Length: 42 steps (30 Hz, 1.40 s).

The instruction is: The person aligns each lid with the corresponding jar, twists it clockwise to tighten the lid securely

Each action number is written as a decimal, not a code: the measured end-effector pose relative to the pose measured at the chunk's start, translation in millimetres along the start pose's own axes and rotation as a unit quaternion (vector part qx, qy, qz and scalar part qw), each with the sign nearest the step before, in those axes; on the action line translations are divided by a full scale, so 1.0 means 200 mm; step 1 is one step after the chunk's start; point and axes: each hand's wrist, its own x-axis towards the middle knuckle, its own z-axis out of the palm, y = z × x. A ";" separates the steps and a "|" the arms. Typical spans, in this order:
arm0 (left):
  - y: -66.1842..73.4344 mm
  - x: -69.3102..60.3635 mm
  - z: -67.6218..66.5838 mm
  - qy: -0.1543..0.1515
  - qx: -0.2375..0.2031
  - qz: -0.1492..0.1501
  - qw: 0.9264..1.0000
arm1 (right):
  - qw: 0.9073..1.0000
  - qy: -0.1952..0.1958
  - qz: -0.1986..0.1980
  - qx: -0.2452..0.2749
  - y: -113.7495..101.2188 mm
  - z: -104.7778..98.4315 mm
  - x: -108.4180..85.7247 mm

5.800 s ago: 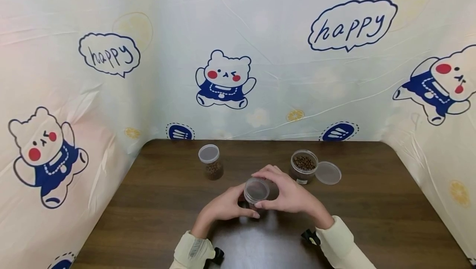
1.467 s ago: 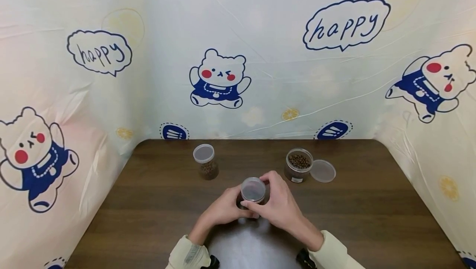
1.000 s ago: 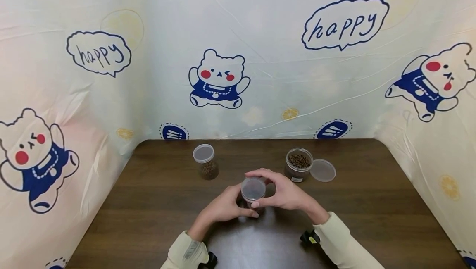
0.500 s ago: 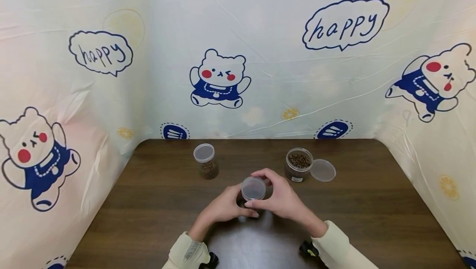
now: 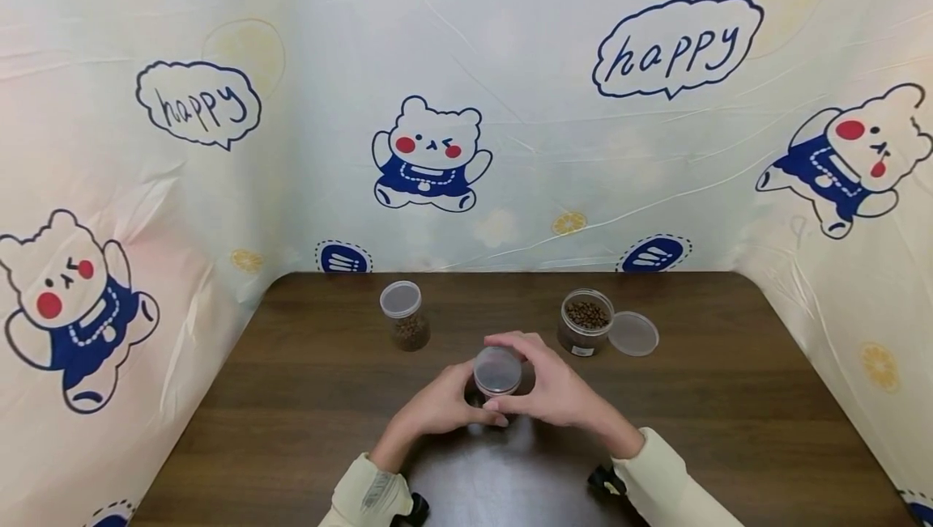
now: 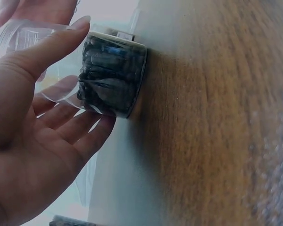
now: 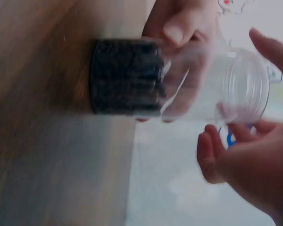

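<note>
The middle jar (image 5: 498,373) stands upright on the table with its clear lid on top; the wrist views show dark contents in its lower part (image 6: 111,75) (image 7: 125,77). My left hand (image 5: 437,405) (image 6: 37,127) grips the jar's body, thumb on the near side and fingers round the far side. Around the lid (image 7: 247,84) curve the fingers and thumb of my right hand (image 5: 554,385) (image 7: 259,160). In the right wrist view some fingertips are at the lid's side, while the thumb looks slightly off it. The palm hides part of the jar in the head view.
A lidded jar (image 5: 406,316) with brown pieces stands at the back left of the wooden table (image 5: 321,397). Back right, a lidless jar (image 5: 585,322) holds brown beans, and a loose clear lid (image 5: 633,333) lies beside it. Patterned cloth (image 5: 525,57) hangs behind.
My right hand has shifted its fingers round the lid several times, its wrist turning back and forth. My left hand keeps its grip. Against the earliest frame, the view has shifted slightly.
</note>
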 end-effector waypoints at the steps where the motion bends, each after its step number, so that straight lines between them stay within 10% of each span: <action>1: 0.00 0.00 0.00 0.000 0.000 -0.002 1.000 | 1.000 -0.010 -0.005 0.007 0.02 -0.01 0.00; 11: 0.00 0.00 0.01 0.004 -0.005 -0.002 1.000 | 0.999 -0.011 -0.009 0.033 0.07 -0.02 0.03; 28: 0.01 0.00 0.04 0.055 0.015 -0.013 0.998 | 0.981 0.170 0.074 -0.060 -0.05 0.13 -0.01; 36: 0.02 0.01 0.03 0.074 0.068 -0.006 0.995 | 0.958 0.234 -0.020 -0.164 -0.05 0.20 0.00; 42: 0.01 -0.01 0.02 0.058 0.034 -0.012 0.998 | 0.984 0.142 -0.025 -0.105 -0.03 0.14 0.00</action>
